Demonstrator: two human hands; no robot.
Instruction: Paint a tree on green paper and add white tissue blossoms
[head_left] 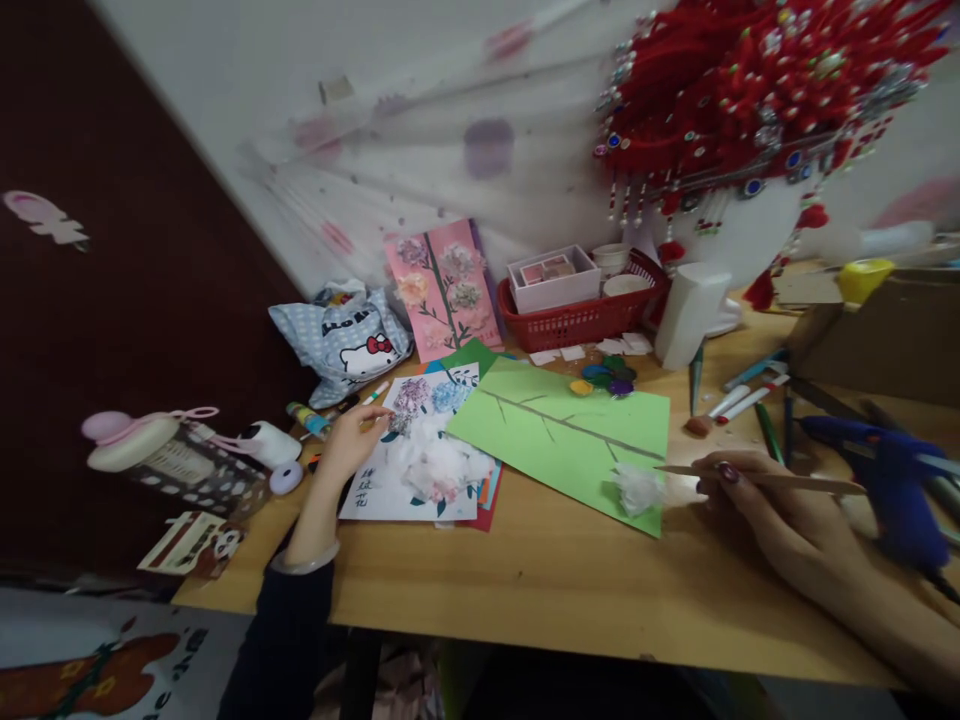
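My right hand (780, 510) is closed around a slim, pointed wooden stick (817, 484). The stick's tip is beside a white fluffy paper tuft (637, 488), which is at the lower right corner of a light green sheet (517, 420). A dark branch is drawn across that sheet. At the left, my left hand (356, 438) has its fingertips drawn together at the edge of a white card (367, 505), close to a purple paper flower (412, 395); what they pinch, if anything, is hidden. White fluffy tufts (435, 455) cover the card's middle.
Behind stand a pink flower picture (420, 325), a red basket (577, 322) and a blue checked bag (345, 345). Paint pots (619, 387) sit by the green sheet. On the right lie a blue glue gun (900, 490) and pens (750, 400); a bottle (180, 460) is at left.
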